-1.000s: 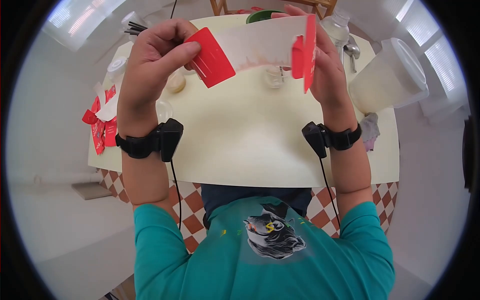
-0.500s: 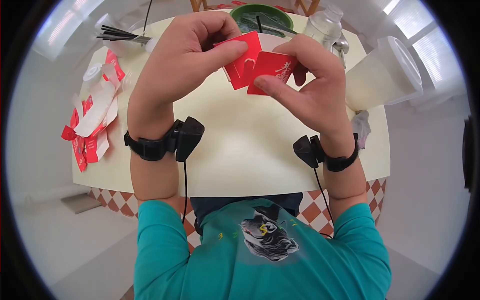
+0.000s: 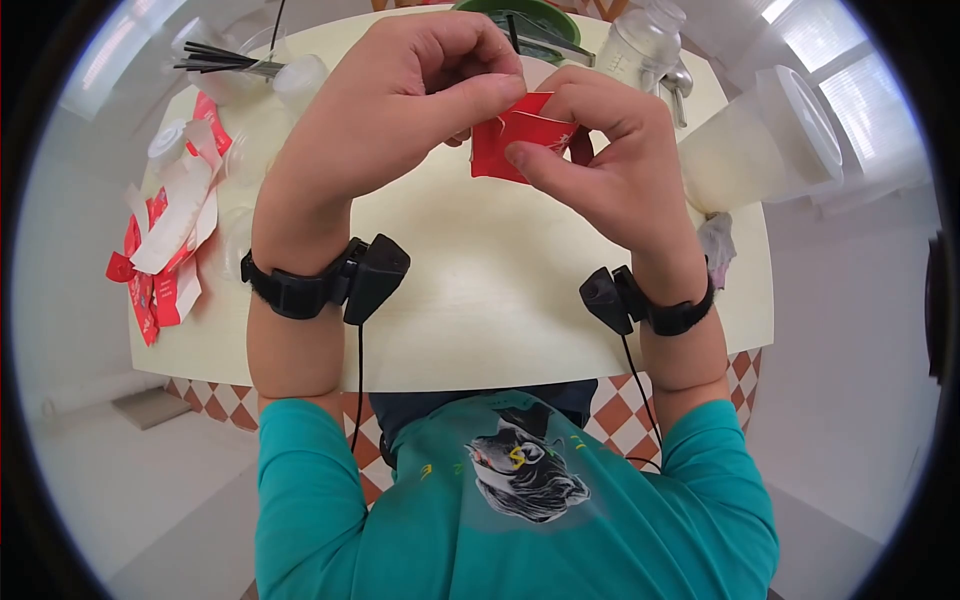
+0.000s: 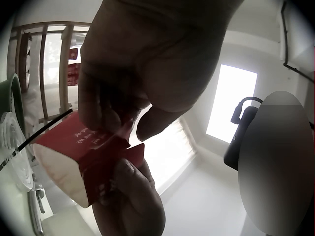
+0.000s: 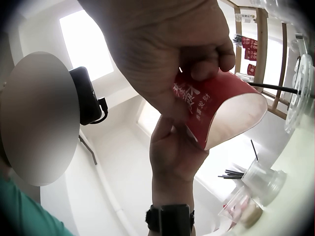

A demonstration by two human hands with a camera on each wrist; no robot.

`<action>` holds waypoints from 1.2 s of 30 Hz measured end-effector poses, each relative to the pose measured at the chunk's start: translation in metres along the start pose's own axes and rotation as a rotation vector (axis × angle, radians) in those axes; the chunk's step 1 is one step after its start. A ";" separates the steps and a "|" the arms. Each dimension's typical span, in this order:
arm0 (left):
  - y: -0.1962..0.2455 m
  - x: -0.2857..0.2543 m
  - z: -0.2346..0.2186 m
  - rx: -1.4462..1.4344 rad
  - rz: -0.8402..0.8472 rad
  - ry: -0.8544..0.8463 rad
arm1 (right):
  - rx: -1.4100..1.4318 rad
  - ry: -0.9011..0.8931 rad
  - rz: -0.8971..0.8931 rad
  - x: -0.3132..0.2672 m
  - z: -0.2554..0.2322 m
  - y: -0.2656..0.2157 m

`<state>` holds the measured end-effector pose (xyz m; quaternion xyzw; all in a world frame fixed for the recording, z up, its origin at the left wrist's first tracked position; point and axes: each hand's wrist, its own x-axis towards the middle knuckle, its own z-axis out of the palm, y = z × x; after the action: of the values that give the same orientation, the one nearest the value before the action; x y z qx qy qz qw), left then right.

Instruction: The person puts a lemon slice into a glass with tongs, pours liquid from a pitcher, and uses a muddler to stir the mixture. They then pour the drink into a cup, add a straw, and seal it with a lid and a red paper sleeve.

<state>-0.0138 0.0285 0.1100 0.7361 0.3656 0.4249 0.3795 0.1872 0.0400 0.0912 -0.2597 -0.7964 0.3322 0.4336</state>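
Note:
A red paper sleeve (image 3: 492, 155) with white lettering is bent into a loop over the far side of the table. Its white inner face shows in the right wrist view, where the loop (image 5: 219, 93) opens to the right. My left hand (image 3: 400, 115) pinches its upper edge at the joined ends between thumb and fingers. My right hand (image 3: 615, 160) holds the other side, thumb pressed flat on the near red face and fingers behind. Seen from the left wrist, both hands meet at the overlapping red ends (image 4: 106, 157). Fingers hide part of the joint.
Left on the table lie torn red and white paper pieces (image 3: 180, 225), near a cup with black sticks (image 3: 215, 62). A green bowl (image 3: 562, 28), a clear jar (image 3: 635, 48) and a metal spoon (image 3: 682, 85) stand or lie at the back. Right is a translucent pitcher (image 3: 750, 145) beside a grey cloth (image 3: 718, 245).
The hands have come together from wide apart, bending the stretched-out paper strip into a loop. Its two red ends, separate at first, now overlap.

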 end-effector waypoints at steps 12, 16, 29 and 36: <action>0.001 -0.003 -0.001 -0.077 0.007 -0.025 | -0.055 -0.036 -0.001 -0.003 0.001 0.007; 0.000 -0.003 -0.001 -0.081 0.036 -0.027 | -0.060 0.004 -0.016 -0.003 0.002 0.005; 0.000 -0.004 0.001 -0.054 0.086 -0.010 | -0.083 0.040 0.018 -0.003 0.004 -0.002; 0.003 -0.006 0.004 -0.066 0.123 0.005 | 0.038 0.162 -0.017 -0.001 0.012 0.001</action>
<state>-0.0118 0.0204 0.1093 0.7433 0.3064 0.4611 0.3755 0.1775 0.0365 0.0848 -0.2706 -0.7543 0.3215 0.5044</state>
